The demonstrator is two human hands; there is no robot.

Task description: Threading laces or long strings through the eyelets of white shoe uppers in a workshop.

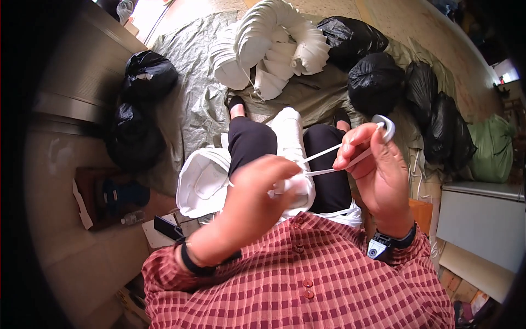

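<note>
Red-and-cream checked shirt [307, 279] fills the lower centre, with dark red buttons. Black trousers [249, 140] sit mid-frame beside a white stack of cups [293, 148] and white string [329, 159] (both plain). Black bags [375, 82] cluster upper right over an olive-grey tarp [197, 104]; a green sack [493, 148] sits at the right edge.

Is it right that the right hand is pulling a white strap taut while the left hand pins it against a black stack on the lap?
Not quite. The head view shows the right hand pulling the white strap and the left hand pressing on the stack, but that stack is white, not black.
</note>
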